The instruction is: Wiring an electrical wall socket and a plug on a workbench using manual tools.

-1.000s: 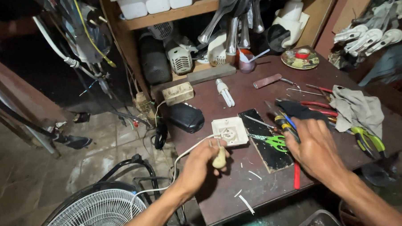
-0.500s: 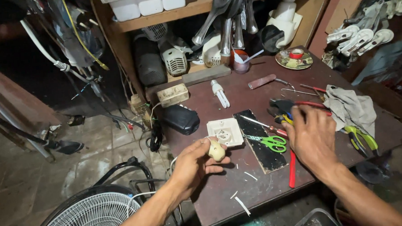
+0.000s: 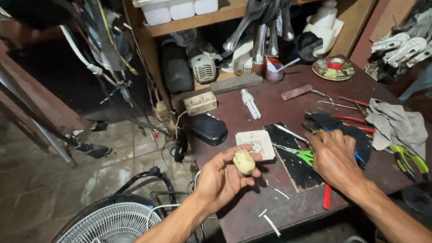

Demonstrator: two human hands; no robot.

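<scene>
- The left hand (image 3: 222,176) holds a small cream-coloured plug (image 3: 244,161) in its curled fingers, raised a little above the near edge of the dark table (image 3: 295,209).
- Just beyond the plug lies a white square socket plate (image 3: 256,143), flat on the table; a thin white cord seems to run from it off the table edge.
- The right hand (image 3: 333,156) is palm down over the heap of tools, fingers bent and spread fairly wide; whether it already grips one I cannot tell, since the fingertips are hidden.
- Under and beside that hand lie green-handled scissors (image 3: 296,153), a red-handled tool (image 3: 327,196) and a black slab (image 3: 296,159).
- A grey rag (image 3: 397,124) lies further right, well apart from the plug.
- In my judgement the step in hand is picking out a tool while the plug is held ready.
- The next move likely calls for a firm grip on one tool without dragging its neighbours, then bringing it to the plug.
</scene>
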